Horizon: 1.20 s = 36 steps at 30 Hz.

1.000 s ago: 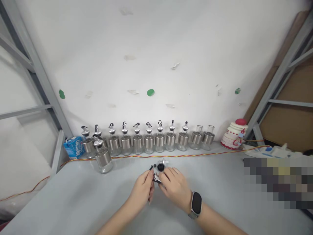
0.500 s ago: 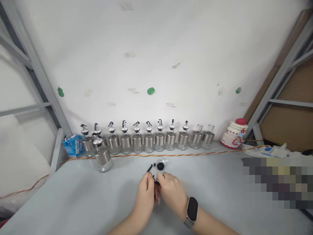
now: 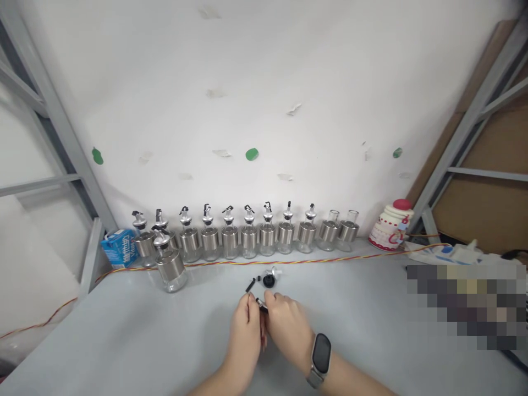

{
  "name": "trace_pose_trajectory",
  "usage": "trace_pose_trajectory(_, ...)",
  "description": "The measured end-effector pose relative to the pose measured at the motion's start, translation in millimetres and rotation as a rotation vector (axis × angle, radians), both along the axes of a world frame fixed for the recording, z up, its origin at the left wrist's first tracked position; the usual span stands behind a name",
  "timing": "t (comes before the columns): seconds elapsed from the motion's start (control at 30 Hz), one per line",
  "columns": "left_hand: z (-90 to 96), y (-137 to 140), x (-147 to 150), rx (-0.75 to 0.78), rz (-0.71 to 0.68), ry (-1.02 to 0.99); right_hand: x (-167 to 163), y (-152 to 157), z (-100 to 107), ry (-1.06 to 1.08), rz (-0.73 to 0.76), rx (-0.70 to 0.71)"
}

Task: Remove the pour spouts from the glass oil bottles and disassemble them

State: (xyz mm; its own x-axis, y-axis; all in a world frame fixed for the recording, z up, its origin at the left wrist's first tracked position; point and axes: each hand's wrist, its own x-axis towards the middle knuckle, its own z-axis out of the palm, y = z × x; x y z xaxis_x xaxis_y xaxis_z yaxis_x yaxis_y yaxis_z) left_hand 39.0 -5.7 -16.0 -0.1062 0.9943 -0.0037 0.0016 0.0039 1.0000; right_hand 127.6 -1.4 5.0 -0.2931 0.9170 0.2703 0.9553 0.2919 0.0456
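Note:
My left hand (image 3: 247, 325) and my right hand (image 3: 286, 322) are closed together over the front of the table. Between their fingertips shows a small black and silver part (image 3: 261, 305), like a piece of a pourer spout; both hands seem to grip it, and most of it is hidden. Just beyond the fingers lie a black strip (image 3: 250, 285), a tiny black piece (image 3: 259, 278) and a silver pourer top with a black stopper (image 3: 269, 281). A smartwatch (image 3: 320, 353) is on my right wrist.
Several glass bottles with steel sleeves (image 3: 249, 237) line the wall, most with pourers; two open-necked bottles (image 3: 330, 234) stand at the right end. One bottle (image 3: 171, 267) stands forward at left. A blue carton (image 3: 120, 248), a twisted wire (image 3: 231, 263) and a decorated jar (image 3: 390, 228) are nearby.
The view has shifted slightly. Both hands stay together around the small part, with little visible movement of the fingers. The loose pieces lie as before.

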Motion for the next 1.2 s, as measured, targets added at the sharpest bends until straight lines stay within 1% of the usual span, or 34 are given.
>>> trace_pose_trajectory(0.07,3.0,1.1,-1.6,-0.022,-0.046,-0.003,3.9,1.0,3.1,0.023,0.016,-0.018)
trace_pose_trajectory(0.13,7.3,2.3,-5.4,-0.039,-0.120,0.020,9.1,2.4,5.6,0.056,0.061,-0.017)
trace_pose_trajectory(0.23,12.6,6.0,-12.9,-0.015,-0.187,0.096,15.2,4.6,6.9,0.078,0.118,0.000)
trace_pose_trajectory(0.3,14.0,10.3,-16.7,-0.027,-0.210,0.095,16.8,5.9,6.3,0.069,0.122,0.007)
trace_pose_trajectory(0.37,14.1,15.1,-18.5,-0.064,-0.239,0.050,17.4,6.8,5.5,0.057,0.129,0.013)
trace_pose_trajectory(0.57,16.2,21.3,-18.8,-0.103,-0.313,-0.001,22.2,8.3,6.3,0.050,0.233,0.013)
trace_pose_trajectory(0.7,19.3,20.0,-19.1,-0.100,-0.339,-0.008,24.4,7.6,9.7,0.088,0.252,0.023)
trace_pose_trajectory(0.8,20.6,17.9,-21.6,-0.069,-0.329,0.004,22.8,5.7,9.1,0.159,0.239,0.023)
trace_pose_trajectory(0.87,21.6,15.5,-25.8,-0.007,-0.282,0.100,20.8,4.0,6.9,0.228,0.208,0.021)
trace_pose_trajectory(0.9,22.3,13.9,-28.5,0.045,-0.245,0.191,19.8,3.2,5.8,0.263,0.186,0.017)
trace_pose_trajectory(1.0,24.6,8.6,-36.0,0.266,-0.124,0.546,18.1,1.8,3.7,0.362,0.082,-0.024)
trace_pose_trajectory(1.07,25.4,5.4,-37.9,0.439,-0.079,0.732,18.4,1.5,3.4,0.446,0.022,-0.072)
trace_pose_trajectory(1.13,25.2,2.8,-36.7,0.585,-0.108,0.838,18.7,1.1,3.0,0.551,0.018,-0.122)
trace_pose_trajectory(1.2,24.7,0.6,-33.7,0.659,-0.205,0.868,18.2,0.2,2.5,0.654,0.061,-0.181)
